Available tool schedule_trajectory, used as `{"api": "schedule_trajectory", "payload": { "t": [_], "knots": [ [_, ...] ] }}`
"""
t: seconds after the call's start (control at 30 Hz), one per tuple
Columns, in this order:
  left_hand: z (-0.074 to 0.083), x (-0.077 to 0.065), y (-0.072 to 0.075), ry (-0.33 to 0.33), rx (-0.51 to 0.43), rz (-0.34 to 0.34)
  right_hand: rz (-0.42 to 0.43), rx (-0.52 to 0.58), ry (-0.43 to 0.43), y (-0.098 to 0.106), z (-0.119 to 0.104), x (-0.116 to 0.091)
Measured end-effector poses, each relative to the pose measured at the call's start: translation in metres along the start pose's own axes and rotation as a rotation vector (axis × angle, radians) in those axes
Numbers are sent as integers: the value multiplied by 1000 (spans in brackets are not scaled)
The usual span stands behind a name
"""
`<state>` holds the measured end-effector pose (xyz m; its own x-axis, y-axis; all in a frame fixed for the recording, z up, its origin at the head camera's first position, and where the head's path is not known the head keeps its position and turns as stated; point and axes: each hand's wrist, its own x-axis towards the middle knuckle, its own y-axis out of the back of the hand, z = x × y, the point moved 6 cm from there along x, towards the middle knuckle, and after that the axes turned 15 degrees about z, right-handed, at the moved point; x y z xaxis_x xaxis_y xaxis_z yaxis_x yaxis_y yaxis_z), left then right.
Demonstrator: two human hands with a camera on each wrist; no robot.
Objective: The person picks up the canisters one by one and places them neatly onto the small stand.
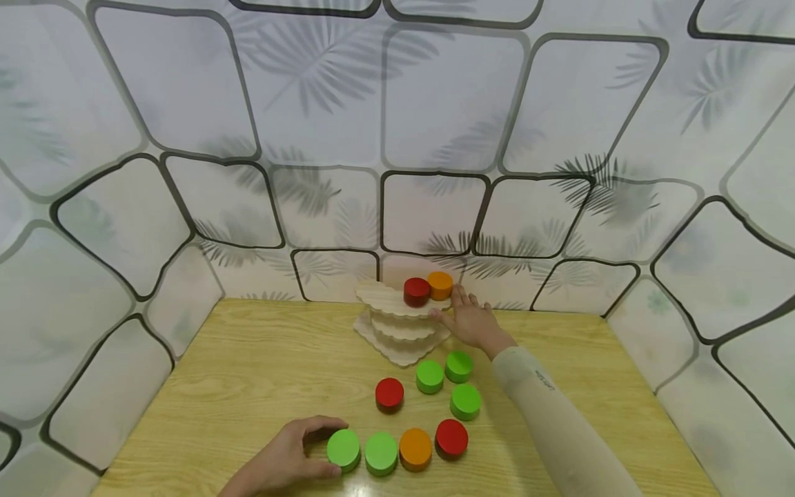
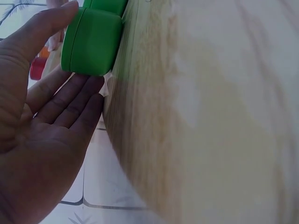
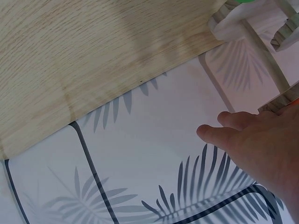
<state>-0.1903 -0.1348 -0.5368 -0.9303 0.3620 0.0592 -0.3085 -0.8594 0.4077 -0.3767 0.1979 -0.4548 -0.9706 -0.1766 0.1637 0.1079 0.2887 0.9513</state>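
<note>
My left hand (image 1: 286, 452) is at the front of the table, thumb and fingers around a light green round block (image 1: 344, 449). In the left wrist view, the thumb lies at one side of that green block (image 2: 93, 42) and the fingers at the other. At the back, my right hand (image 1: 475, 324) is beside a tiered wooden stand (image 1: 381, 298) with scalloped edges, fingers extended. A red round block (image 1: 417, 292) and an orange one (image 1: 440, 285) sit on its top tier, the orange one nearest the fingers. The right wrist view shows the hand (image 3: 261, 144) at the tier's edge.
Beside the held block stand another green block (image 1: 381, 453), an orange block (image 1: 415, 449) and a red block (image 1: 451, 439). Behind them are a red block (image 1: 389, 395) and green blocks (image 1: 430, 376) in front of the stand. A patterned cloth wall (image 1: 435, 207) borders the wooden table (image 1: 261, 366).
</note>
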Motion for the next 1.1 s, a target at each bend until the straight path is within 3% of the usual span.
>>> {"api": "schedule_trajectory", "payload": {
  "t": [0.23, 0.8, 1.1],
  "knots": [
    [1, -1, 1, 2, 33, 19, -3, 2, 4, 1, -1, 0],
    [-3, 1, -1, 28, -47, 39, 1, 4, 4, -3, 3, 2],
    [1, 9, 8, 10, -83, 112, -14, 4, -8, -3, 3, 1]
  ]
}}
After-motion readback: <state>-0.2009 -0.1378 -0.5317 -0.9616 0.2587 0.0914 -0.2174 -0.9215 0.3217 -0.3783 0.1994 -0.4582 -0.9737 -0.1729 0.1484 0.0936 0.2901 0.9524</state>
